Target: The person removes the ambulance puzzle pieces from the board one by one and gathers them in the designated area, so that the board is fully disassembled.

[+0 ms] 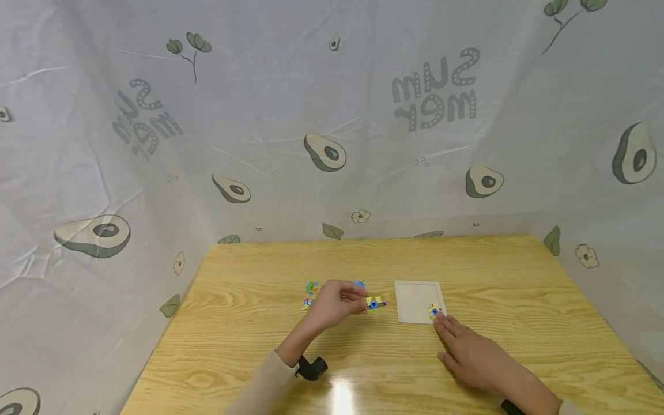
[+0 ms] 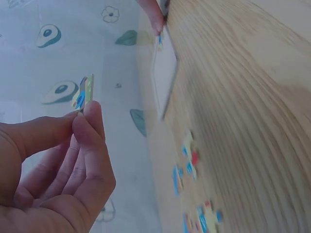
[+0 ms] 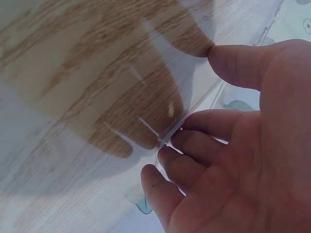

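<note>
My left hand [image 1: 336, 304] is raised over the table and pinches a colourful jigsaw puzzle piece [image 1: 374, 303] between thumb and index finger. In the left wrist view this piece [image 2: 82, 94] is seen nearly edge-on, with blue, yellow and green on it. To its right lies a square white puzzle tray [image 1: 414, 300] with a raised border. One puzzle piece [image 1: 434, 311] sits in the tray's near right corner. My right hand [image 1: 472, 353] lies palm down there, its extended fingertips at the tray's corner beside that piece.
Several loose puzzle pieces [image 2: 191, 155] lie on the wooden table [image 1: 249, 323], partly hidden behind my left hand in the head view. A pale curtain [image 1: 280, 196] with avocado prints hangs around the table's back and sides.
</note>
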